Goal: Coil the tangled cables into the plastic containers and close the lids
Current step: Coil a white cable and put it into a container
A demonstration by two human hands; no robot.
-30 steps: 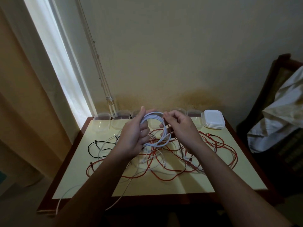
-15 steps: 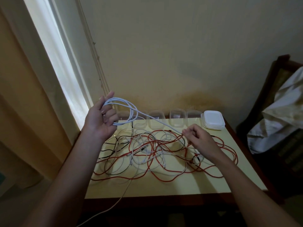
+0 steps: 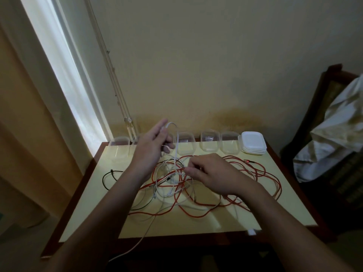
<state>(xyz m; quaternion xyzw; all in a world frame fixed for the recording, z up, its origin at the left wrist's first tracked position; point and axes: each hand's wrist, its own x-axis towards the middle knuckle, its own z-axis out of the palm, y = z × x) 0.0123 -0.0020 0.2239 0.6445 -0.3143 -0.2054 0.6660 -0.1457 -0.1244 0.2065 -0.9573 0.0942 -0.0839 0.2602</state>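
Curling left-hand fingers (image 3: 168, 147) round a thin white round-cord cable (image 3: 177, 143), forefinger stretching upward, and holding its loop raised at the centre of the frame. Judging by the pose, lifting the freed length off the knot to draw more out. Holding the left hand (image 3: 151, 152) high and close to the back row, probably for slack and a short path to a box.

Pinching with right-hand fingers (image 3: 191, 170), tips drawn together, into the tangled heap of red, white and black cables (image 3: 206, 205) just right of centre. Gripping one strand there, though not managing to tell red from white. Hovering the right hand (image 3: 214, 174) low over the heap, seemingly pinning it against the pull from the other side.

Leaving most of the heap sprawling across the pale yellow counter with a dark wooden rim (image 3: 196, 226), one white strand trailing off the lower edge.

Leaving the row of clear plastic lidless containers (image 3: 210, 142) lined along the far edge, in the middle band of the frame. Showing nothing inside, as far as the dim light allows, with one partly hiding behind the left hand. Leaving the stack of white rounded-square plastic lids (image 3: 253, 143) at the right end of the row, none fitted yet.

Judging from this, being early in the task, with no cable yet coiled into a box.
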